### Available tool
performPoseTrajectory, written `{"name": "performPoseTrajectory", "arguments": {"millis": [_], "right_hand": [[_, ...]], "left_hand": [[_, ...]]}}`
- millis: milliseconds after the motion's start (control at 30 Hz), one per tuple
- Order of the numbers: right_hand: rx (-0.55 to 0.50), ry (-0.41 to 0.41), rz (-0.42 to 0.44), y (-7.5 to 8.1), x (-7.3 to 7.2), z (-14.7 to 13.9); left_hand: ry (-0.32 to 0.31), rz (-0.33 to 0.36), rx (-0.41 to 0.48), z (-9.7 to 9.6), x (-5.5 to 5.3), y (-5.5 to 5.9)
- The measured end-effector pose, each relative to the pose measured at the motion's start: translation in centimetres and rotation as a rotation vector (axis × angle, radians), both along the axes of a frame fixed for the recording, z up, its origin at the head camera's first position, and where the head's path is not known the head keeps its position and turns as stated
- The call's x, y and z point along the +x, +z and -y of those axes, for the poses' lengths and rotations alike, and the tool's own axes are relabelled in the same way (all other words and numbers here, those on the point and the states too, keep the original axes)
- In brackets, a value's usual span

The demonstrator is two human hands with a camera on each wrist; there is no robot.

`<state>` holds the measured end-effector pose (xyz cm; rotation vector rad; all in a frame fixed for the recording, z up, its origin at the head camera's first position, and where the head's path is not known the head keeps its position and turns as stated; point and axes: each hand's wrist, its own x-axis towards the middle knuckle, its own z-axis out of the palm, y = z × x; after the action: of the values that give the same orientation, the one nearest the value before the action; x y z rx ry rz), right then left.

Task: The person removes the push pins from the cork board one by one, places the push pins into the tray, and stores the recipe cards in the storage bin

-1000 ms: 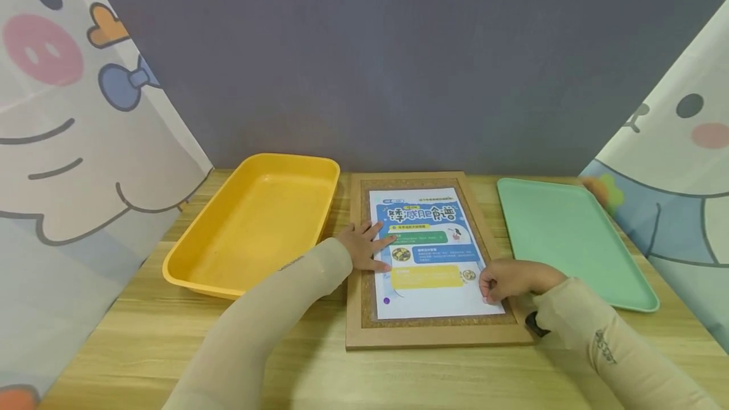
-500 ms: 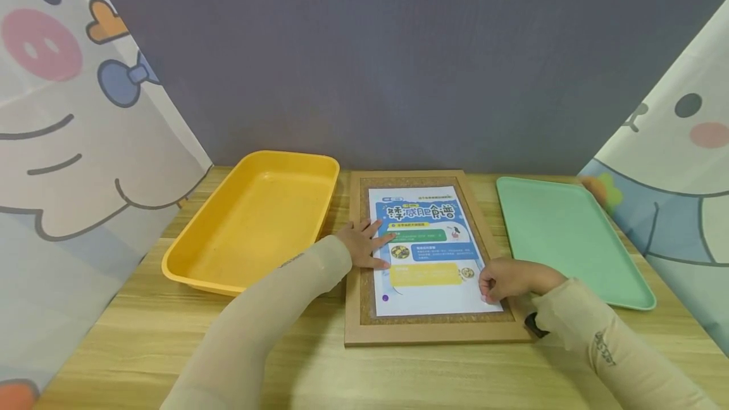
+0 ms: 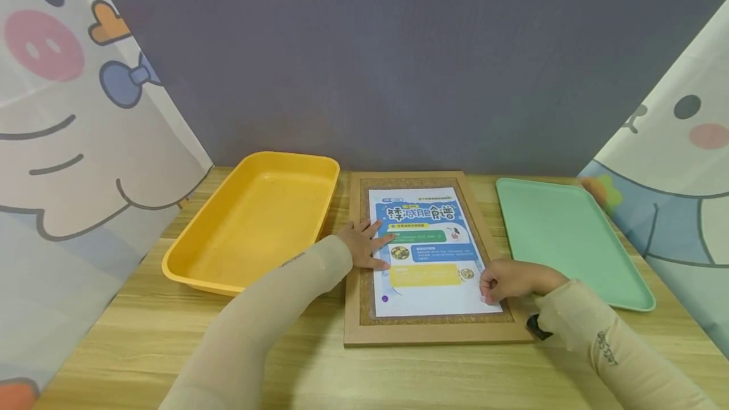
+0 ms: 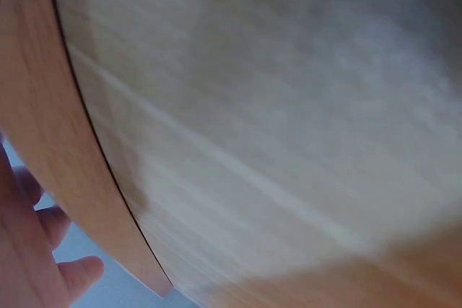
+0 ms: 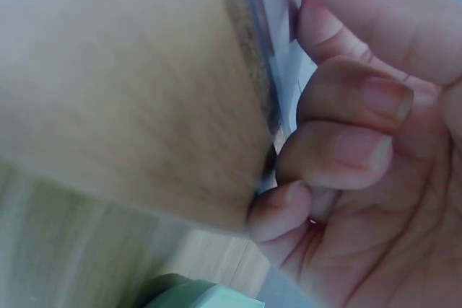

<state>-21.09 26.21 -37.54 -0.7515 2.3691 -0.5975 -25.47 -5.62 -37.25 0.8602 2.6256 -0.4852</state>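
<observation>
The printed sheet (image 3: 424, 258) lies on the framed board (image 3: 438, 335), which reaches the far edge of the bench (image 3: 433, 378). The left hand (image 3: 362, 247) rests on the sheet's left edge, fingers spread wide; the right hand (image 3: 512, 278), fingers curled, seems to pinch a small pinkish thing (image 3: 484, 299) near the sheet's lower right corner, too small to identify. The step looks like fixing that corner; next probably calls for a firm press, the sheet kept flat.
</observation>
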Motion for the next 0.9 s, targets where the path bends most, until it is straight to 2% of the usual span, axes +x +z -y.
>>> {"name": "performPoseTrajectory", "arguments": {"millis": [233, 467, 567, 900], "right_hand": [[-0.033, -0.001, 0.032, 0.3, 0.1, -0.1], [-0.072, 0.019, 0.073, 0.7, -0.3, -0.3], [-0.089, 0.004, 0.081, 0.9, -0.4, -0.3], [-0.161, -0.063, -0.101, 1.0, -1.0, -0.8]], "left_hand": [[0.014, 0.005, 0.015, 0.0, 0.2, -0.1], [0.019, -0.004, 0.019, 0.0, 0.2, -0.2], [0.023, 0.005, 0.024, 0.0, 0.2, -0.2], [0.021, 0.008, 0.035, 0.0, 0.1, -0.1]]}}
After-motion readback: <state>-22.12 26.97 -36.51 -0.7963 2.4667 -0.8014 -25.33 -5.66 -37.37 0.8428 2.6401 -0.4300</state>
